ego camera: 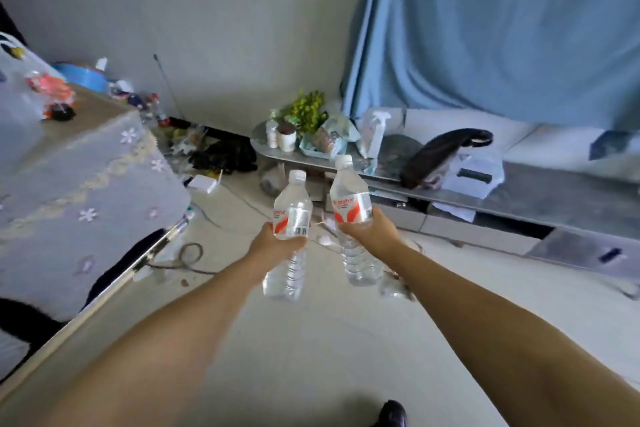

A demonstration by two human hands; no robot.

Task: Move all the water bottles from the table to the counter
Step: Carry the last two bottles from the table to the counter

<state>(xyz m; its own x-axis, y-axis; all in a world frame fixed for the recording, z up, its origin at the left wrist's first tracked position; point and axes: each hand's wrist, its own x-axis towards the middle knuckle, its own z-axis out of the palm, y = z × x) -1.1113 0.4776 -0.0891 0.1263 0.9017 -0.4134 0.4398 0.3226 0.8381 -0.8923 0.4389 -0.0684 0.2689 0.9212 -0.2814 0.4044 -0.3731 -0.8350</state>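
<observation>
I carry two clear water bottles with white caps and red-and-white labels, both held out over the pale floor. My left hand grips the left bottle around its middle. My right hand grips the right bottle the same way. Both bottles lean slightly, caps pointing away from me. The low grey counter runs along the wall ahead and to the right, a short way beyond the bottles. The table, draped in a floral lace cloth, stands at my left.
The counter holds a green plant, small jars, a spray bottle, a dark cloth and papers. A blue curtain hangs above it. Clutter and cables lie on the floor between table and counter. An open drawer juts out at right.
</observation>
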